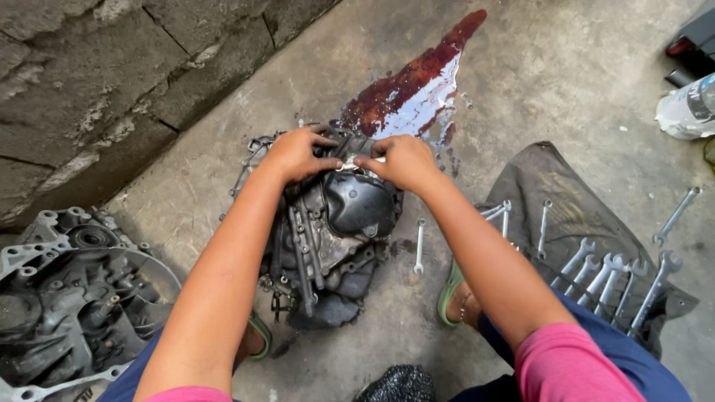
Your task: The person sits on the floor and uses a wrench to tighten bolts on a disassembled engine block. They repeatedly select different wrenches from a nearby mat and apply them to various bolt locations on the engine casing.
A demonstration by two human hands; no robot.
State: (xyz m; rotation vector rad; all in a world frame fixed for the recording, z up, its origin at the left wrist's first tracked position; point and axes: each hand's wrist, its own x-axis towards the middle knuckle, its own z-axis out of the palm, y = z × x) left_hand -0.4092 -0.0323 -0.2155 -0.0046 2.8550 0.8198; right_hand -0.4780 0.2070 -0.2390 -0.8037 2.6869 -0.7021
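concrete floor (566, 82) at twelve o'clock is oil-stained; my left hand (294, 152) and right hand (402, 160) pinch, seemingly, a small metal piece (356, 161) atop the gearbox casing (335, 231).

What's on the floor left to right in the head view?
Grey housing casting → dark gearbox assembly under left hand and right hand → lone wrench → cloth with wrenches → plastic bottle.

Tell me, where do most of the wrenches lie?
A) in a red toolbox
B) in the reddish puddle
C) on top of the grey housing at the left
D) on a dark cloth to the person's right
D: the row of wrenches rests on the dark cloth spread on the concrete floor, to the right of the right hand.
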